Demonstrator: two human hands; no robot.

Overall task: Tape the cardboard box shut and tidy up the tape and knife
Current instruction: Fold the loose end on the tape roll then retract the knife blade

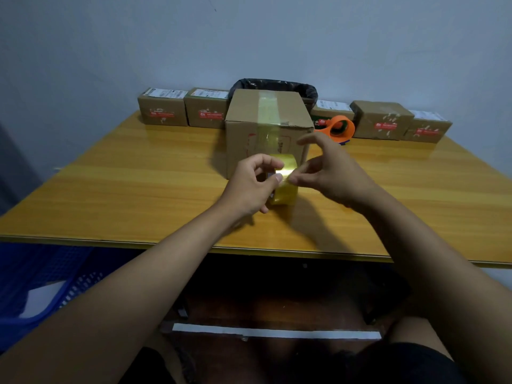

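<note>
Head view, the only one supplied: a roll of yellowish clear tape [284,187] is held just above the wooden bench [138,173], directly in front of the cardboard box [266,128]. The left hand [249,187] is closed around the roll, thumb pressed on its outer face near a bright glare patch; the right hand [329,170] is pinched at the roll's edge with thumb and forefinger, the other fingers spread loose — the free end appears to be picked at or peeled, though the tape end itself is too glossy to be made out. The box stands upright at mid-bench with a strip of tape [267,112] already run over its top seam and down the near face, so the sealing is judged partly done or being reinforced. An orange tape dispenser [339,128] lies just right of the box, partly behind it. No knife can be identified with certainty. A row of small parcels [163,110] is lined along the far edge, and a black-lined bin [277,85] sits behind the box. Step in hand, as judged: freeing the tape end. Next move calls for a length to be drawn out and laid flat on the box — the roll steadied by the left hand, a cut made afterwards, then tape and cutter put away.
</note>
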